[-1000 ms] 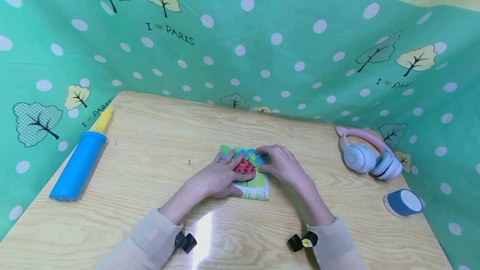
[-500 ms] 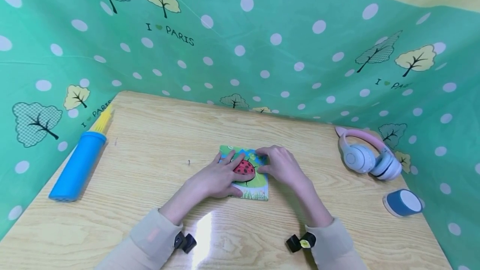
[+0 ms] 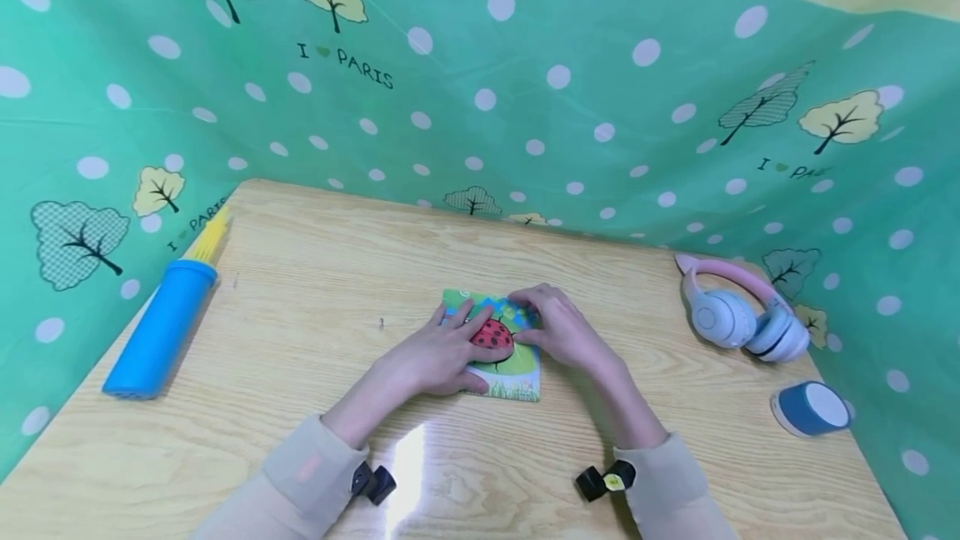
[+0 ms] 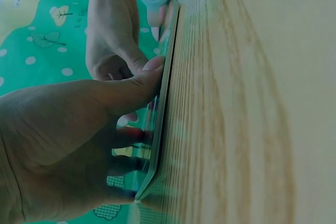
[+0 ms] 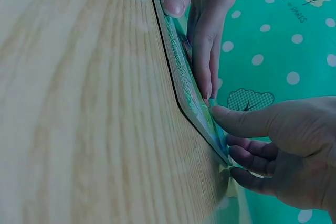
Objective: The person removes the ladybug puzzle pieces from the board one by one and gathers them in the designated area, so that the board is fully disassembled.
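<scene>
A thin square picture board (image 3: pixel 517 390), which looks like a ladybug puzzle, lies flat on the table. Its print has a red spotted ladybug (image 3: pixel 492 335) on green, with blue above. My left hand (image 3: pixel 438 357) rests on its left half, fingers spread and straight, with the thumb near the bottom edge. At the upper right corner my right hand (image 3: pixel 566 332) holds the board with bent fingers, its thumb touching the picture's right side. The right wrist view shows the right thumb (image 5: pixel 244 121) on the surface and curled fingertips at the edge. Both hands cover parts of the picture.
A blue hand pump (image 3: pixel 161 327) with a yellow tip lies at the left edge of the wooden table (image 3: pixel 337 248). Headphones (image 3: pixel 738 311) with a pink band and a blue-and-white cylinder (image 3: pixel 810 407) stand at the right. A green dotted cloth (image 3: pixel 450 107) hangs behind.
The head view shifts very slightly. Both hands and the board stay in nearly the same place; the right hand moves only a little.
</scene>
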Tool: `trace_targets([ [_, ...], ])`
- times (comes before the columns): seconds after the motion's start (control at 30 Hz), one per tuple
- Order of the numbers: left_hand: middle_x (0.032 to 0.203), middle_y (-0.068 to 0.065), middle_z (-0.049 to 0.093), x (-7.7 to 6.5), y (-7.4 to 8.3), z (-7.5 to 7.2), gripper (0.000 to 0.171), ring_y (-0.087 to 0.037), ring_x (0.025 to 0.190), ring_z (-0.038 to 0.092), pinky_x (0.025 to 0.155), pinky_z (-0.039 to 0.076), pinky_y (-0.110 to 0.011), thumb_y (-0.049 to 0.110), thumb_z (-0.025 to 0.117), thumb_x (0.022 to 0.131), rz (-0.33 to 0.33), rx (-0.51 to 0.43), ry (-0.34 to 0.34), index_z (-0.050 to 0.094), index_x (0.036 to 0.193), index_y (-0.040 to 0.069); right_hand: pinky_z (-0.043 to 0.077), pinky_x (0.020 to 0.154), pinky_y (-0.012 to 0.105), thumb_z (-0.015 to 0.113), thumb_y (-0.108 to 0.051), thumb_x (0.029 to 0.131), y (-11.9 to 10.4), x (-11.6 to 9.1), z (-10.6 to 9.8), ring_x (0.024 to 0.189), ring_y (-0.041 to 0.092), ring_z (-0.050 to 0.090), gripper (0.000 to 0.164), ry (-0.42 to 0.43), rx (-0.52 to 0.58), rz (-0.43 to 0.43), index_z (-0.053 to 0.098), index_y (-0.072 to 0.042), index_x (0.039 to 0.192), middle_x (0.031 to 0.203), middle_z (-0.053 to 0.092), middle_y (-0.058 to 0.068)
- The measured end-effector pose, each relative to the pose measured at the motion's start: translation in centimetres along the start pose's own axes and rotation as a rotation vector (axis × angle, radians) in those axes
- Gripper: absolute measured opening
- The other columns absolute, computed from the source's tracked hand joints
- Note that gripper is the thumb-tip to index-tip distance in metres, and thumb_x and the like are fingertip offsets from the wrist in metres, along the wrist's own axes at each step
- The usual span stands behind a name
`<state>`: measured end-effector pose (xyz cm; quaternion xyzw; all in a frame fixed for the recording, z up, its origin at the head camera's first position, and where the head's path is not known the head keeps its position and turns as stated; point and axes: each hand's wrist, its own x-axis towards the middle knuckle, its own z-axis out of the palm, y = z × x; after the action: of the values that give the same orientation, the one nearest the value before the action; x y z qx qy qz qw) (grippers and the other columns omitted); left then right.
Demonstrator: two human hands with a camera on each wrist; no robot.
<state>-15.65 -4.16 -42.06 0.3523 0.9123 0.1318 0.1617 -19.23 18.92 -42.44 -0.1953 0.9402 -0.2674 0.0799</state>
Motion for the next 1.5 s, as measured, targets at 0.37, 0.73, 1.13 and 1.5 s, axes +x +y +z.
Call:
trace_targets([
  [0.37,0.173,-0.017,0.015,-0.04,0.10,-0.11,0.060,-0.047,0.160,0.011,0.125,0.020,-0.070,0.052,0.064,0.096,-0.003,0.011,-0.003,0.048,0.152,0.040,0.045,0.112,0.051,0.083,-0.014,0.086,0.03,0.02,-0.04,0.126,0.029,0.055,0.057,-0.012,0.020,0.015,0.062,-0.011,0.139,0.132,0.064,0.009],
  [0.73,0.173,-0.017,0.015,-0.03,0.09,-0.07,0.061,-0.046,0.160,0.012,0.125,0.021,-0.070,0.053,0.064,0.096,0.000,0.030,-0.002,0.047,0.153,0.040,0.045,0.112,0.052,0.083,-0.013,0.086,0.11,-0.02,-0.01,0.127,0.029,0.055,0.057,-0.009,0.043,0.023,0.061,-0.011,0.138,0.132,0.063,0.010],
  [1.13,0.173,-0.016,0.014,0.06,0.04,0.02,0.061,-0.046,0.160,0.012,0.125,0.021,-0.070,0.054,0.063,0.096,-0.003,0.031,-0.006,0.046,0.153,0.041,0.051,0.108,0.048,0.084,-0.010,0.084,0.19,0.01,0.04,0.123,0.027,0.059,0.060,0.012,0.072,0.019,0.061,-0.012,0.140,0.132,0.061,0.010],
  [1.5,0.174,-0.016,0.013,0.17,0.01,-0.04,0.061,-0.046,0.160,0.010,0.125,0.019,-0.070,0.055,0.062,0.096,-0.001,0.031,-0.015,0.046,0.153,0.041,0.052,0.096,0.042,0.084,-0.008,0.084,0.50,0.20,-0.05,0.109,0.024,0.060,0.051,0.057,0.117,0.025,0.069,-0.014,0.132,0.122,0.064,0.007],
])
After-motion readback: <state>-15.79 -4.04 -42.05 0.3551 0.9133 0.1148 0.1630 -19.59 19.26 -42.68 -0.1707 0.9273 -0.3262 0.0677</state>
